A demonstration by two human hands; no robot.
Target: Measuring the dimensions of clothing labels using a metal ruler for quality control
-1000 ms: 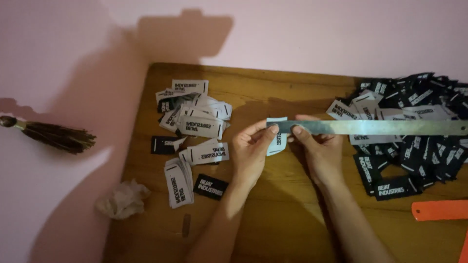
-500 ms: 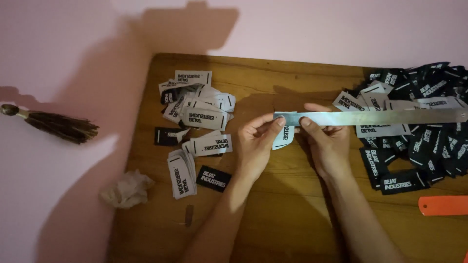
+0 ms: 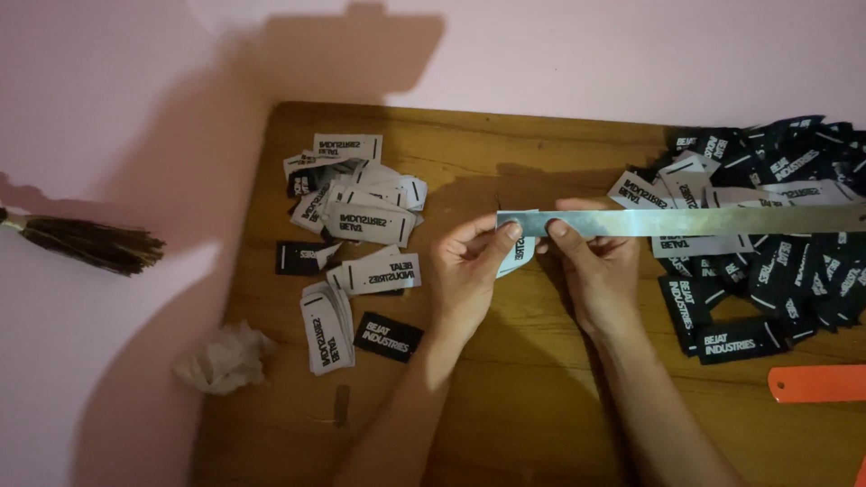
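Note:
Over the middle of a wooden board [image 3: 505,406], my left hand [image 3: 469,271] and my right hand [image 3: 591,266] meet. Both pinch a small white fabric label [image 3: 517,255] against the left end of a long steel ruler [image 3: 686,221]. The ruler runs level to the right, out over a heap of black labels [image 3: 767,243]. Most of the held label is hidden behind the ruler and my fingers.
A loose pile of white and black labels [image 3: 356,216] lies at the board's left, with a single black label [image 3: 388,336] nearer me. An orange strip [image 3: 816,383] lies at the right edge. On the pink floor lie a broom head [image 3: 90,243] and a crumpled cloth [image 3: 221,361].
The view has shifted slightly, so the hands, ruler and label sit a little to the right in frame. The grip on the label and ruler is unchanged.

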